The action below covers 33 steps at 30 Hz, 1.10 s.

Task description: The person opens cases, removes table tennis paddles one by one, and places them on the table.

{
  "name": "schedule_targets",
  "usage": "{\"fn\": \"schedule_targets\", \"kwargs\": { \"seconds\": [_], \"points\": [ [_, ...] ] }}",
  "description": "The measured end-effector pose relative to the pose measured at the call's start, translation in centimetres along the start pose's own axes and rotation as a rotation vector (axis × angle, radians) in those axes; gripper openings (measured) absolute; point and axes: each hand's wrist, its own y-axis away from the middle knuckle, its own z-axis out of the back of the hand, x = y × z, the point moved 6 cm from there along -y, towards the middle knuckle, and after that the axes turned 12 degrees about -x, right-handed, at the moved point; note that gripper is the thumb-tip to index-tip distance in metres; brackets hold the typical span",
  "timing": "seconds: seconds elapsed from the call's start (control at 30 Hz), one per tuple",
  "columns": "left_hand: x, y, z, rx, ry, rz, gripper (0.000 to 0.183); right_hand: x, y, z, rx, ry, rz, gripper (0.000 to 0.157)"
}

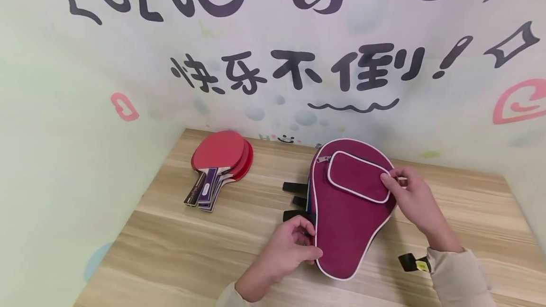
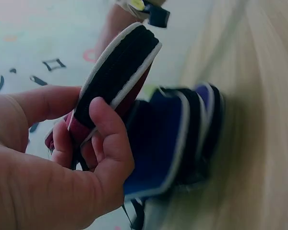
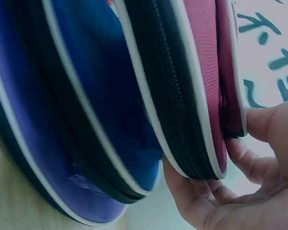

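A maroon table-tennis bat case [image 1: 345, 231] with white piping and a small front pocket [image 1: 356, 174] lies tilted on top of other cases. My left hand [image 1: 283, 252] pinches its lower left edge between thumb and fingers. At the upper right, my right hand [image 1: 414, 200] grips the case's edge, thumb against the pocket's corner. Underneath, a blue case [image 3: 96, 72] and a purple case [image 3: 29, 110] show in the right wrist view. The left wrist view shows the maroon case's dark zip side [image 2: 115, 72] raised apart from the blue case at the narrow end.
Several red table-tennis bats [image 1: 219, 148] lie stacked at the left of the wooden table [image 1: 170, 255]. Black straps [image 1: 295, 187] stick out left of the cases. Behind the table stands a wall [image 1: 277, 27] with large black lettering.
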Motion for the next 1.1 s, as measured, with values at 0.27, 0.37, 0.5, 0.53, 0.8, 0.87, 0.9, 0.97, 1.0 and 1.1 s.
{"fn": "schedule_targets", "kwargs": {
  "seconds": [0.27, 0.37, 0.5, 0.53, 0.8, 0.87, 0.9, 0.97, 1.0, 1.1],
  "points": [
    [1.7, -0.9, 1.4, -0.004, -0.063, 0.016, 0.035, 0.9, 0.0, -1.4, -0.059, -0.004, 0.157, 0.019],
    [2.2, -1.1, 1.9, -0.017, -0.106, 0.005, 0.033, 1.3, -0.1, -1.9, -0.055, 0.016, 0.17, 0.019],
    [2.4, -1.2, 2.3, -0.02, -0.166, -0.007, 0.033, 1.6, 0.0, -2.1, -0.023, 0.051, 0.127, 0.025],
    [2.4, -1.2, 2.4, -0.018, -0.197, -0.017, 0.033, 1.6, 0.1, -2.1, -0.017, 0.056, 0.113, 0.027],
    [-3.2, 0.5, 0.7, -0.385, -0.882, -0.535, 0.031, 1.2, 0.4, -1.9, 0.017, 0.089, 0.047, 0.033],
    [-4.9, 1.0, -0.7, -0.454, -0.995, -0.69, 0.035, 1.1, 0.5, -1.9, 0.024, 0.098, 0.031, 0.034],
    [-5.5, 1.0, -1.6, -0.436, -1.026, -0.761, 0.039, 1.1, 0.5, -1.8, 0.025, 0.1, 0.026, 0.034],
    [-5.9, 0.7, -3.4, -0.342, -1.101, -0.849, 0.054, 1.1, 0.6, -1.8, 0.022, 0.102, 0.022, 0.034],
    [-5.7, 0.4, -4.2, -0.28, -1.149, -0.874, 0.064, 1.1, 0.7, -1.8, 0.02, 0.102, 0.021, 0.034],
    [-4.8, -0.7, -6.0, -0.107, -1.298, -0.902, 0.096, 1.0, 0.8, -2.0, 0.022, 0.104, 0.019, 0.034]
  ]
}}
